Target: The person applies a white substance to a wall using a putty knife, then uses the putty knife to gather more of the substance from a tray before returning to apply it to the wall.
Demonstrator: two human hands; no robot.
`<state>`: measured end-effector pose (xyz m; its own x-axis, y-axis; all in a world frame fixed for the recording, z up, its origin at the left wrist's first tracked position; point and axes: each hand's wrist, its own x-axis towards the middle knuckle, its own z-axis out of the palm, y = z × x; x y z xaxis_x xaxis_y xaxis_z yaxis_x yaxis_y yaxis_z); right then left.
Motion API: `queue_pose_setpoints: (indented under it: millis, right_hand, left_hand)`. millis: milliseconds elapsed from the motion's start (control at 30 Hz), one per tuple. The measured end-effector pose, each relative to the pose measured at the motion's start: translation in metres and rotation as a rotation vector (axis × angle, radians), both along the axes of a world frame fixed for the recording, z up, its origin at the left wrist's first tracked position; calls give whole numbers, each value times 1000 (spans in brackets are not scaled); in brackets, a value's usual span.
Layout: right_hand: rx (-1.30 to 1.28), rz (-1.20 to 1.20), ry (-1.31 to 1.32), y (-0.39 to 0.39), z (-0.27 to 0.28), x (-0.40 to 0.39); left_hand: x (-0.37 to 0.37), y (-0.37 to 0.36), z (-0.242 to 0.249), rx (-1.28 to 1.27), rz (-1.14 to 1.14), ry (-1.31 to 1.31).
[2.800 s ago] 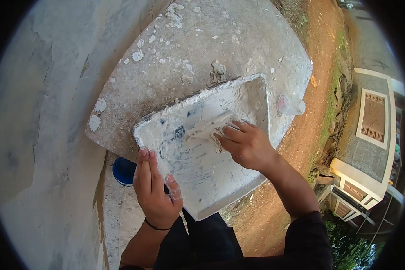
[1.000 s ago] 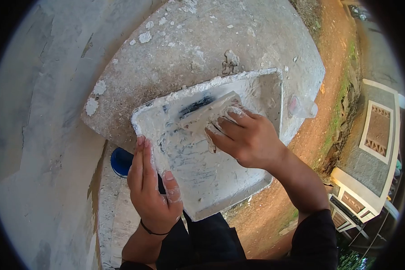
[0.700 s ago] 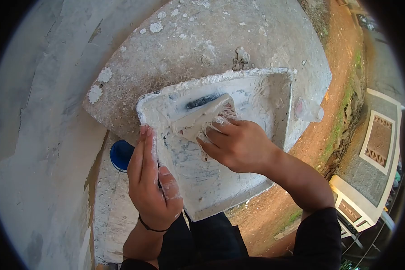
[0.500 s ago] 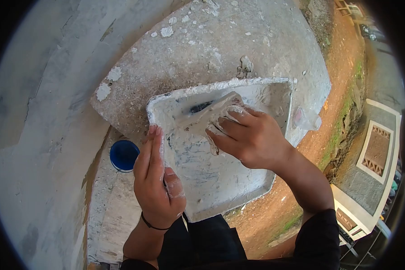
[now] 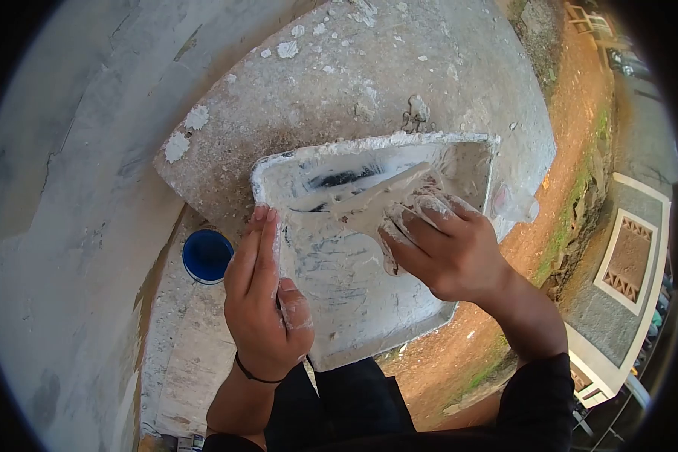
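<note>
near the lower edge of the pale, paste-spattered surface (image 5: 339, 83), a white-crusted tray (image 5: 384, 142) sat aslant, its nearest corner reaching past that edge towards the person's legs. the right hand (image 5: 448, 241) was closed round a flat, paste-coated scraper (image 5: 380, 197), whose blade lay over the tray's upper half, just below a dark streak showing through the thin white paste (image 5: 339, 290). the left hand (image 5: 267, 301) was not clenched; its fingers lay straight along the tray's left side, thumb apart, seemingly bracing it. the step in hand looked like working the paste about with the blade, and a further stroke would have called for a low blade angle, even pressure and a steady tray. a clear plastic bottle (image 5: 514, 203) lay by the surface's right edge, and a blue container (image 5: 207, 256) stood just off its lower left edge.
</note>
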<state>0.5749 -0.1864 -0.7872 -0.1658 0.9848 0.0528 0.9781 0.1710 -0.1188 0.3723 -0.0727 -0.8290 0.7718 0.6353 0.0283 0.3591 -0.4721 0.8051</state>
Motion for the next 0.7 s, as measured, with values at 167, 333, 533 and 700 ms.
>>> queue_pose_setpoints:
  millis: [167, 333, 533, 700]
  right_hand:
    - [36, 62, 78, -36, -45, -32]
    - [-13, -193, 33, -51, -34, -8]
    - [-104, -672, -25, -46, -26, -7]
    - [-134, -772, 91, -4, -38, -51]
  left_hand:
    - [-1, -1, 0, 38, -19, 16]
    - [-3, -1, 2, 22, -58, 42]
    - [-3, 3, 4, 4, -85, 26]
    - [-3, 7, 8, -34, -111, 33]
